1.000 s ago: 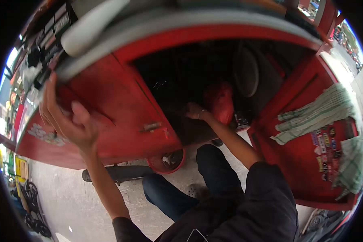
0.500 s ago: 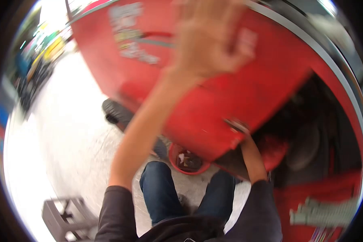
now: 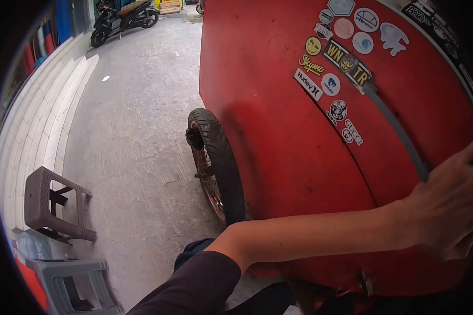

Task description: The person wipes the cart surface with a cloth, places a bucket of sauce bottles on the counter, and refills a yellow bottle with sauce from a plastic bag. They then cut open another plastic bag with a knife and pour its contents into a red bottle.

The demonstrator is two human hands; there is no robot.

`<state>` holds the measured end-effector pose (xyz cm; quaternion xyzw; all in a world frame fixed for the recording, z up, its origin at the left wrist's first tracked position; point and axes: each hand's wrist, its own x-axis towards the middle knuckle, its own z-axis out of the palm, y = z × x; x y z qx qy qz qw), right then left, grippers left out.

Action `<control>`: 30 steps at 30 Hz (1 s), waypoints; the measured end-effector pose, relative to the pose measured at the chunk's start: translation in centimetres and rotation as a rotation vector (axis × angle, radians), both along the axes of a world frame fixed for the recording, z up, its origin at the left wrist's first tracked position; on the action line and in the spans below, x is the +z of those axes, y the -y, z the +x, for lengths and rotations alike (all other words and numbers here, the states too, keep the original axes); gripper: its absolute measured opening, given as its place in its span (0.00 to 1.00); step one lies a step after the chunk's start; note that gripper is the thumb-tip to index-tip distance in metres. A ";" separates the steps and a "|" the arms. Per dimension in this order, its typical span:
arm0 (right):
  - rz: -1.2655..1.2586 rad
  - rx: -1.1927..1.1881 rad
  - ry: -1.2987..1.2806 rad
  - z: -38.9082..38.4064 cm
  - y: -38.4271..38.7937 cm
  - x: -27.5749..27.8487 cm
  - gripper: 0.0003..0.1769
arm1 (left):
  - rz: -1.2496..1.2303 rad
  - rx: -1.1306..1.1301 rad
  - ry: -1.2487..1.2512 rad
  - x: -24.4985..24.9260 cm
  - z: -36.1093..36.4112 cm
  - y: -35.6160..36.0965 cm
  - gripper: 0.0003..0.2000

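Note:
My left hand (image 3: 449,210) reaches across to the right edge of the view, in front of a red cart panel (image 3: 278,157). Its fingers are curled, and the dark border cuts off part of them, so anything inside stays hidden. Just above the knuckles ends a grey strip (image 3: 397,126) fixed along the panel. Several stickers cover the upper panel, one of them a dark WN TR plate (image 3: 347,63). Low on the panel sits a small metal latch (image 3: 366,283). My right hand is out of view.
A spoked wheel with a black tyre (image 3: 220,163) stands under the cart's left side. A brown stool (image 3: 37,199) and a grey stool (image 3: 79,270) are on the left, beside white tiled steps (image 3: 63,115). A motorbike (image 3: 123,21) is parked far back.
My view has swung left, bringing the wheel and steps in. My left hand has gone from raised with spread fingers to curled at the far right. My right hand has left the view.

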<state>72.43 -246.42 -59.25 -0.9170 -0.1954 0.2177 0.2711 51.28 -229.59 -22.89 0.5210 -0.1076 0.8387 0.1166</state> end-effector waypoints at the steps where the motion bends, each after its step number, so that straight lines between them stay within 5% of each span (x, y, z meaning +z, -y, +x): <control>1: 0.003 -0.006 -0.007 -0.1 -0.2 0.0 0.20 | -0.014 -0.003 -0.001 0.0 0.1 0.1 0.21; 9: 0.011 -0.063 -0.023 -0.7 2.3 0.1 0.22 | -0.045 0.029 0.078 0.1 0.2 -0.2 0.21; 12: 0.012 -0.072 -0.014 -1.1 2.8 0.2 0.22 | 0.176 -0.121 -0.362 -0.8 -4.7 -2.1 0.24; 15: 0.017 -0.085 -0.011 -0.1 4.7 -1.5 0.23 | 0.154 -0.300 -0.024 -0.2 -3.0 -1.3 0.30; 17: 0.014 -0.080 -0.012 -0.3 4.9 -1.5 0.23 | 0.168 -0.344 -0.047 -0.4 -3.4 -1.5 0.30; 30: 0.315 -0.200 -0.122 -13.0 16.5 3.1 0.26 | 0.151 -0.423 -0.568 0.6 -7.3 -2.6 0.26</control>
